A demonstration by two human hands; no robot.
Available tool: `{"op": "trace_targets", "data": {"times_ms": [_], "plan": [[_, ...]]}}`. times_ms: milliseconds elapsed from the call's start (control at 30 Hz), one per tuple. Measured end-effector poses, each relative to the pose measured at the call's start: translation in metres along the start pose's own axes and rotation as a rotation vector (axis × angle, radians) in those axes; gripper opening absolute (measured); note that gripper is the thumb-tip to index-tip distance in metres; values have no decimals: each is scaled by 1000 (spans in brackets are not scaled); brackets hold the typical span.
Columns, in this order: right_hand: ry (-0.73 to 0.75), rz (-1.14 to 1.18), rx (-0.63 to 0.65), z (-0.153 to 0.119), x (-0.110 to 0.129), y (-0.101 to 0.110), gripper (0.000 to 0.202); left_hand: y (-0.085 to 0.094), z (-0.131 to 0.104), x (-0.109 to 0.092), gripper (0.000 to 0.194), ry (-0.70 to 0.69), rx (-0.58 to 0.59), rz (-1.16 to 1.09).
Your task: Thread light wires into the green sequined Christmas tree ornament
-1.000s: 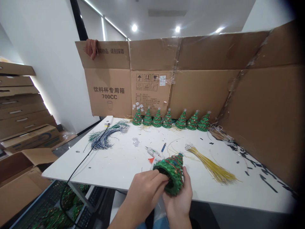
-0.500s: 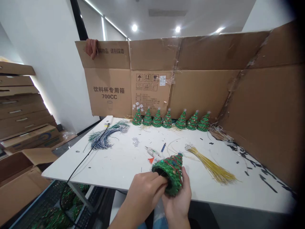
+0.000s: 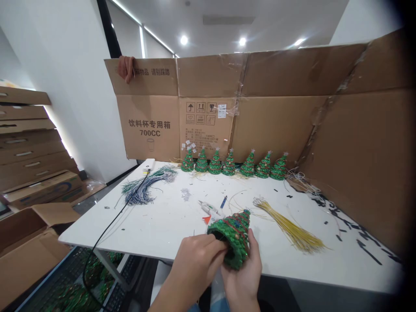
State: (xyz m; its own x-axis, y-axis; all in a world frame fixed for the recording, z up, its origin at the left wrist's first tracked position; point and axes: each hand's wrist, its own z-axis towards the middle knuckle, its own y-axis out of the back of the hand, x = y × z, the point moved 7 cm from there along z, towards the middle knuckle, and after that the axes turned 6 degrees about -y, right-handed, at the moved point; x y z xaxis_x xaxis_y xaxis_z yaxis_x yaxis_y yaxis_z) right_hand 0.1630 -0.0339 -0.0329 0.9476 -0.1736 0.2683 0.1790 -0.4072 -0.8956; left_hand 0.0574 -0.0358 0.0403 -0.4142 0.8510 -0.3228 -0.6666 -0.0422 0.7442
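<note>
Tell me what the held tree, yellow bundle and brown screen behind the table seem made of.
Held tree: probably plastic foil or tinsel, glossy green, judging by its glittering, bumpy surface.
Yellow bundle: likely thin plastic-coated wires, smooth-looking, though cord is possible; it fans into fine strands.
Brown screen: cardboard, mostly matt, shown by its fold lines and printed box symbols.

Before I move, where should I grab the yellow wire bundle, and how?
Probably pinch the yellow wire bundle across its slim middle, coming from above. It lies flat on the white table, gathered close there, while its near end fans out loosely.
</note>
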Motion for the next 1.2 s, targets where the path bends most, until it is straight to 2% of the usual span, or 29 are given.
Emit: {"op": "trace_targets", "data": {"times_ms": [167, 367, 567, 767, 1000, 1200], "plan": [[-38, -54, 2, -1, -7, 3, 42, -1, -1, 6, 13, 90, 4, -35], [-21, -56, -8, -6, -7, 1, 40, 5, 1, 3, 17, 186, -7, -182], [8, -100, 43, -3, -6, 1, 41, 4, -2, 0, 21, 210, -8, -172], [-20, -90, 61, -1, -9, 2, 37, 0, -5, 0, 19, 230, 94, -91], [14, -89, 43, -4, -8, 4, 39, 11, -4, 1, 16, 278, 41, -283], [-5, -93, 46, -3, -8, 4, 39, 4, -4, 0, 11, 333, 63, -351]]}}
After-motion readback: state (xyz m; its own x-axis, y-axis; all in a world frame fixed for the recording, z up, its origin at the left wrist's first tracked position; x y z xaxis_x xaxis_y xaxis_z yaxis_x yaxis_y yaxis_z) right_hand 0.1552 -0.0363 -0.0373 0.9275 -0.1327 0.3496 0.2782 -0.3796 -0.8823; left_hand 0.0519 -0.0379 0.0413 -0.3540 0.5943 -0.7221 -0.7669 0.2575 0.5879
